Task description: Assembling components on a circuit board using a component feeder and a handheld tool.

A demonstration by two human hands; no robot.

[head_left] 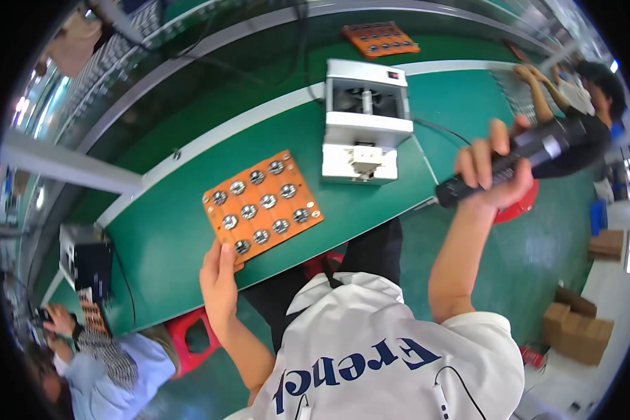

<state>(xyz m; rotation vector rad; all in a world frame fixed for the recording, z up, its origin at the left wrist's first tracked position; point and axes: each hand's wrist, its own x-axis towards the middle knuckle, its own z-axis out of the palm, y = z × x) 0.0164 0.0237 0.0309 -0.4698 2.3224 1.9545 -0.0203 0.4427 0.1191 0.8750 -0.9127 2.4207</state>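
On the green bench lies an orange tray (271,187) with several round, shiny metal parts set in rows. My left hand (219,280) grips its near left corner, thumb on top. Raised off the bench's right end, my right hand (493,168) is wrapped around a black electric screwdriver (549,143). The tool's thin bit points left, toward the bench edge and away from the tray. Beyond the tray and to its right stands a white machine (367,129) with an open-topped compartment; it looks like a screw feeder.
A second orange tray (374,40) rests past the bench's far side. A dark box-shaped device (84,262) sits at the left end. Co-workers are at the far left and far right. Red stools (192,343) and cardboard boxes (577,332) stand on the floor.
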